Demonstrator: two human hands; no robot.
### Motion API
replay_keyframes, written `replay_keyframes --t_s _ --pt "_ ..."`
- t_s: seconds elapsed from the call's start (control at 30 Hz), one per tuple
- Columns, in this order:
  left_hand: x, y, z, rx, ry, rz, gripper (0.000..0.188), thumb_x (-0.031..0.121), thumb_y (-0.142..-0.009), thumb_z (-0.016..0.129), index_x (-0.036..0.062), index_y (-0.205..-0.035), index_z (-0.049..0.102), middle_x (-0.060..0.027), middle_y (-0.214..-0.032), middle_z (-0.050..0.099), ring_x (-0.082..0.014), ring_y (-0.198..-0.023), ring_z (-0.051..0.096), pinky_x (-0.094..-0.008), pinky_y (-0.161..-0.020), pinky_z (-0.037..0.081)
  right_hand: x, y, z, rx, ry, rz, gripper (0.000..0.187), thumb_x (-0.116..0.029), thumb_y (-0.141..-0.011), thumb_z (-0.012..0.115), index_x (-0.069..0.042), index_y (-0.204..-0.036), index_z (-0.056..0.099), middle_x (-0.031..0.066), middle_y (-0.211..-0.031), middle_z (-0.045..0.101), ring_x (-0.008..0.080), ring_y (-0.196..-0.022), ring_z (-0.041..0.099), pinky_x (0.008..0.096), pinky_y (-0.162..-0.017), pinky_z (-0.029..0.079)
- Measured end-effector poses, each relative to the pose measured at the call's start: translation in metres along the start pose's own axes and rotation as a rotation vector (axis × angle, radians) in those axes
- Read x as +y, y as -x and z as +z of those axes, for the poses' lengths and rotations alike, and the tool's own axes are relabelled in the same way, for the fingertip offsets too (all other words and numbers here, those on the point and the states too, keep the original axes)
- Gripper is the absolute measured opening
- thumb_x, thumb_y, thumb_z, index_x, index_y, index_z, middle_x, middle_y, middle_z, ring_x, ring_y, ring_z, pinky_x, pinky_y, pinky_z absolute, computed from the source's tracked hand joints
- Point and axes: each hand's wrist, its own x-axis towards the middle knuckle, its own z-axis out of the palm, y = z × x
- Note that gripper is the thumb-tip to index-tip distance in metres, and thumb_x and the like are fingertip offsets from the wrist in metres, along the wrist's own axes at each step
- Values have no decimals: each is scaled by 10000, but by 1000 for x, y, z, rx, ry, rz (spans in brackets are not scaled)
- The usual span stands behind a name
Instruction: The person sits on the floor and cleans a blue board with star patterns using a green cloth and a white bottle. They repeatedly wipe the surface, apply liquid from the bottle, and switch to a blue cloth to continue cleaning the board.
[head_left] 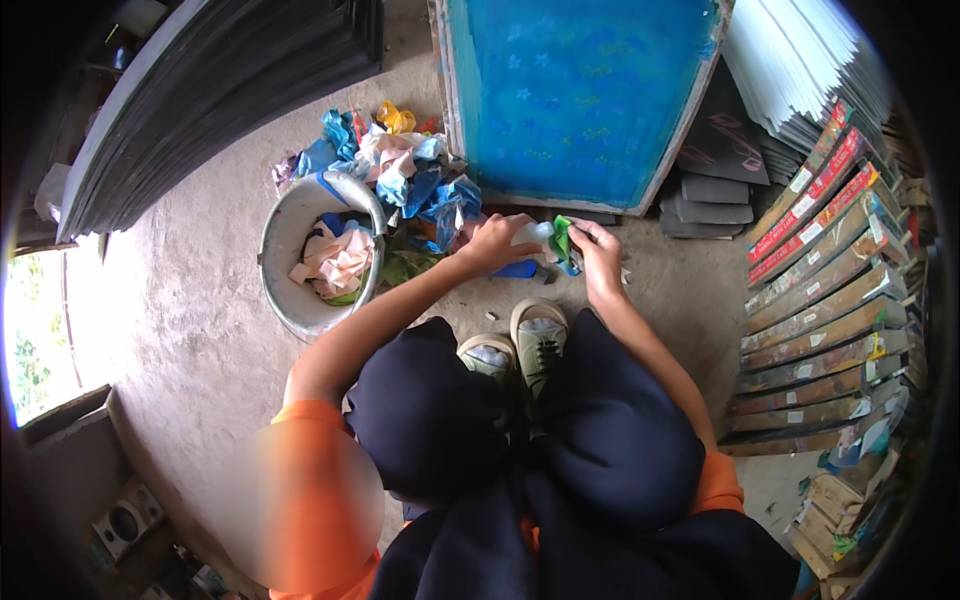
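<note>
While dark sheets (230,110) curve in a thick stack at ten o'clock, a pale bucket (271,262) stands on the floor (190,330) between nine and ten, crumpled pinkish pieces (338,262) inside it. Just beyond its rim, at eleven, lies a heap of crumpled scraps (400,165) in blue, pink, white and yellow. Near twelve o'clock, the left hand (497,245) is closed around a whitish bottle-like container (534,232), held above the floor toward one o'clock; a blue object (520,270) shows below that hand. Next to the container's right end, a crumpled green piece (561,241) is pinched by the right hand (597,258) at two o'clock. Beyond both hands, a framed blue panel (590,100) stands at one. Farther right, stacked white sheets (810,55) sit at two, and a row of worn, narrow frames (815,335) fills three o'clock.
</note>
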Motion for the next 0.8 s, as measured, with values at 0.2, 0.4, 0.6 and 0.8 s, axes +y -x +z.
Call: replay_keyframes --t_s 0.2,0.4,0.6,0.8 --pt "-33 2 42 71 412 78 403 115 -784 701 58 -1152 547 -124 -1038 637 -275 -979 625 -364 -850 477 20 -19 -17 32 -271 232 166 -25 -903 566 44 -1054 580 115 -980 635 159 -846 628 276 -775 516" --pt "-46 -1 53 48 424 161 408 101 -727 719 41 -1095 555 -149 -1008 619 -343 -965 596 -395 -831 473 34 -22 -21 15 -338 211 149 -26 -889 595 31 -1027 586 90 -974 621 159 -881 609 275 -811 505" --pt "-43 -3 45 121 284 265 409 137 -770 706 65 -1145 558 -141 -1054 606 -311 -1011 583 -383 -837 474 21 -24 -11 37 -370 141 157 -48 -886 610 23 -1024 585 85 -969 622 152 -875 609 271 -804 501" --pt "-5 -4 -31 262 240 213 364 211 -802 677 42 -1106 571 -160 -1064 566 -336 -1051 517 -408 -913 418 -30 -45 12 227 -186 -291 172 -86 -863 657 23 -989 614 45 -906 624 99 -820 579 234 -747 457"
